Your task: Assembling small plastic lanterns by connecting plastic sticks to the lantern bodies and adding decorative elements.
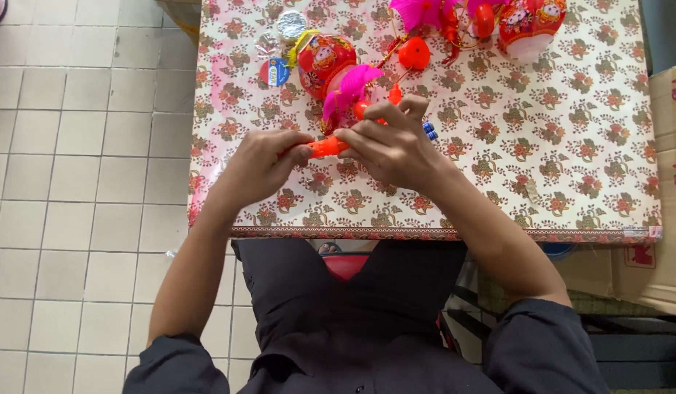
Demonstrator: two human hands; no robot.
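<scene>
A: Status of both hands?

B: Left hand (pixel 261 162) closed around one end of the orange plastic stick (pixel 326 147); right hand (pixel 390 142) pinching the other end; stick held level above the floral tablecloth (pixel 571 146).

A: Adjacent items?

B: Red toy lantern (pixel 325 62) with pink feathers (pixel 350 85) just beyond the hands; second lantern (pixel 529 22) at far edge.

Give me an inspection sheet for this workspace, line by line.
Surface: table covered by a floral-patterned cloth.
Job's things: orange stick held between both hands; red lantern with pink feathers just beyond them.
Clutter: second red lantern, small orange ball, round foil-wrapped piece at the far edge.
Grippers: left hand and right hand both closed on the stick.
Cables: nothing seen.
Surroundings: tiled floor on the left, cardboard boxes on the right.
</scene>
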